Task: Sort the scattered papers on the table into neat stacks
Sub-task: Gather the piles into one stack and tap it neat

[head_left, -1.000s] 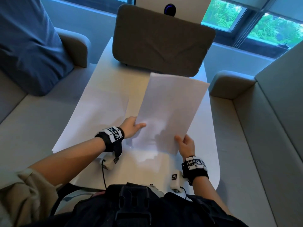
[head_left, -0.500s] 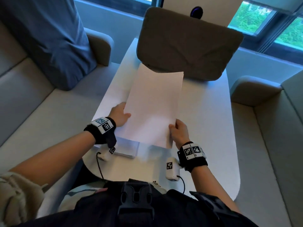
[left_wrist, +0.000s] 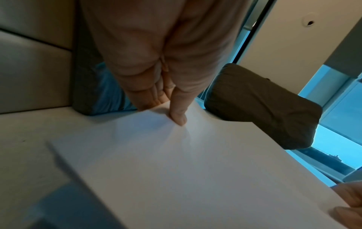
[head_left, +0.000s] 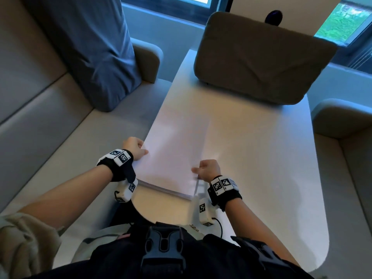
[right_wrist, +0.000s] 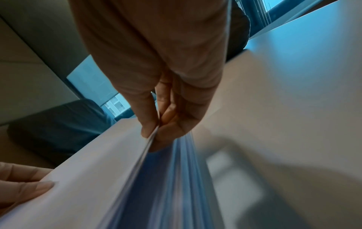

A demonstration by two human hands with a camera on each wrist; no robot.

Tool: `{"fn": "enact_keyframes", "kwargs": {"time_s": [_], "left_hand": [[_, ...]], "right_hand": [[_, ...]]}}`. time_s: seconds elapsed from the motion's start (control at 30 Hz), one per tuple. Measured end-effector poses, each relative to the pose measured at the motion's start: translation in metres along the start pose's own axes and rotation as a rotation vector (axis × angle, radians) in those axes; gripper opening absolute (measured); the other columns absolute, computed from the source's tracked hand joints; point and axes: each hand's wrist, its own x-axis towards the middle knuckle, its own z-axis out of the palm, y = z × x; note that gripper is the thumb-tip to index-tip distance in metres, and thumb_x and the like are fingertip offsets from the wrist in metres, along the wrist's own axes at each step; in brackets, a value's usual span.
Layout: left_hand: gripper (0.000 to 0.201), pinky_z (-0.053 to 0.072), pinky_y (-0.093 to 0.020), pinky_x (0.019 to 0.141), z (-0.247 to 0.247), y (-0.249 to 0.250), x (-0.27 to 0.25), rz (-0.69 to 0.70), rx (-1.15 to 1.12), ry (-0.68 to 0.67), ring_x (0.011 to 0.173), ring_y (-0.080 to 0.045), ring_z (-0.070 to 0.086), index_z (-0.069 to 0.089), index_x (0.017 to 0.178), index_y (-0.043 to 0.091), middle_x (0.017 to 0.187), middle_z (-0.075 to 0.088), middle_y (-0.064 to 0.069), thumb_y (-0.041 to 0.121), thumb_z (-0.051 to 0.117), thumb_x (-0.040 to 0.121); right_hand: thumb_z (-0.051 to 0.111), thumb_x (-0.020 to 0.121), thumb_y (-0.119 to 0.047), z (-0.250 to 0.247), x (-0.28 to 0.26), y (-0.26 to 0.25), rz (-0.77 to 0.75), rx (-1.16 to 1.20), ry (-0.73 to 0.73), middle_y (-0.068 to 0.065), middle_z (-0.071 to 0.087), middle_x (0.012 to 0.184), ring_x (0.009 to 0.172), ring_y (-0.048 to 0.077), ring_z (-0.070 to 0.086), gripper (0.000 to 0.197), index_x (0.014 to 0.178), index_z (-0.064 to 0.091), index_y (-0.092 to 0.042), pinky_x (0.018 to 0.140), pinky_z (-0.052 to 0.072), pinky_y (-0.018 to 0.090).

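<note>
A stack of white paper sheets (head_left: 175, 156) lies low over the left half of the white table (head_left: 261, 158). My left hand (head_left: 134, 147) pinches its left edge, thumb on top, as the left wrist view shows with the thumb (left_wrist: 178, 114) pressed on the paper (left_wrist: 195, 162). My right hand (head_left: 207, 170) pinches the stack's right edge near the front corner. In the right wrist view the thumb and fingers (right_wrist: 156, 124) clamp the sheets' edge (right_wrist: 117, 170). The stack's front edge hangs a little above the table.
A brown cushion (head_left: 259, 59) stands at the table's far end. A blue pillow (head_left: 94, 47) leans on the beige sofa (head_left: 40, 117) to the left. Another sofa arm (head_left: 342, 115) is at the right. The table's right half is bare white surface.
The held sheets have moved left and come down onto the papers at the table's left side, squaring into one stack. Both hands moved left with them.
</note>
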Motion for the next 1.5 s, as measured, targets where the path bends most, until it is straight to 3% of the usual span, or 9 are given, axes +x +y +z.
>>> {"fn": "enact_keyframes", "kwargs": {"time_s": [0.2,0.5,0.67,0.8,0.9,1.07,1.23,1.37,1.5], "left_hand": [[0.043,0.045,-0.032,0.093,0.009,-0.011,0.003,-0.071,-0.05,-0.003,0.107,-0.028,0.06,0.061,0.117,0.0,0.113,0.065,-0.013,0.016,0.073,0.079],[0.037,0.047,-0.03,0.094,0.009,-0.016,-0.002,-0.057,-0.058,0.017,0.102,-0.023,0.063,0.066,0.113,0.006,0.107,0.069,-0.01,0.015,0.073,0.078],[0.016,0.041,-0.029,0.087,0.007,-0.013,-0.011,-0.012,0.004,0.063,0.096,-0.028,0.057,0.064,0.101,0.012,0.099,0.063,-0.013,0.012,0.062,0.086],[0.028,0.038,-0.025,0.085,0.012,-0.023,-0.004,-0.045,-0.093,0.006,0.088,-0.025,0.048,0.054,0.071,0.023,0.09,0.054,-0.006,0.004,0.043,0.088],[0.036,0.04,-0.037,0.105,0.018,-0.027,0.005,-0.046,-0.164,-0.056,0.117,-0.03,0.053,0.065,0.114,0.014,0.121,0.062,-0.009,0.007,0.041,0.089],[0.036,0.039,-0.04,0.105,0.02,-0.025,0.012,-0.053,-0.143,-0.082,0.121,-0.032,0.05,0.061,0.117,0.012,0.121,0.061,-0.012,0.012,0.042,0.086],[0.033,0.04,-0.036,0.096,0.003,-0.002,0.015,-0.04,-0.046,-0.072,0.112,-0.036,0.053,0.033,0.063,0.025,0.118,0.058,-0.024,0.017,0.046,0.093],[0.032,0.038,-0.036,0.099,-0.01,0.021,0.032,0.007,-0.134,-0.055,0.119,-0.036,0.05,0.06,0.107,0.001,0.128,0.054,-0.023,0.022,0.037,0.099],[0.043,0.039,-0.035,0.096,-0.01,0.037,0.048,-0.01,-0.245,-0.058,0.114,-0.035,0.053,0.061,0.11,-0.003,0.12,0.06,-0.022,0.028,0.033,0.1]], "right_hand": [[0.08,0.071,-0.015,0.006,-0.006,0.0,0.0,-0.058,0.05,-0.001,0.05,0.056,0.069,0.028,0.064,0.041,0.05,0.044,-0.018,0.074,0.058,0.043],[0.081,0.072,-0.016,0.008,-0.012,0.0,-0.027,-0.021,0.136,0.005,0.065,0.083,0.089,0.028,0.067,0.023,0.087,0.065,-0.011,0.087,0.054,0.039],[0.07,0.084,-0.021,0.004,-0.017,-0.001,-0.009,-0.079,0.2,0.014,0.057,0.125,0.117,0.027,0.055,0.049,0.126,0.057,0.0,0.103,0.038,0.029],[0.05,0.093,-0.015,0.007,-0.019,-0.001,0.04,-0.086,0.171,0.023,0.069,0.103,0.102,0.035,0.062,0.029,0.1,0.068,0.008,0.097,0.047,0.035],[0.048,0.092,-0.015,0.014,-0.019,-0.002,0.034,-0.113,0.141,0.022,0.071,0.086,0.087,0.034,0.067,0.033,0.083,0.071,0.007,0.087,0.052,0.036],[0.046,0.092,-0.015,0.017,-0.017,-0.005,0.011,-0.235,0.096,0.018,0.071,0.09,0.086,0.029,0.064,0.034,0.086,0.072,0.006,0.088,0.052,0.037],[0.046,0.095,-0.022,-0.003,-0.002,-0.013,0.01,-0.272,0.137,0.012,0.056,0.076,0.075,0.025,0.051,0.038,0.062,0.053,-0.005,0.07,0.042,0.029],[0.042,0.099,-0.025,-0.019,0.019,-0.029,0.029,-0.137,0.134,0.017,0.06,0.092,0.089,0.03,0.056,0.032,0.086,0.058,-0.001,0.075,0.041,0.031],[0.04,0.101,-0.026,-0.018,0.034,-0.042,0.073,-0.012,0.116,0.02,0.06,0.12,0.113,0.036,0.055,0.042,0.116,0.057,0.009,0.094,0.042,0.036]]}}
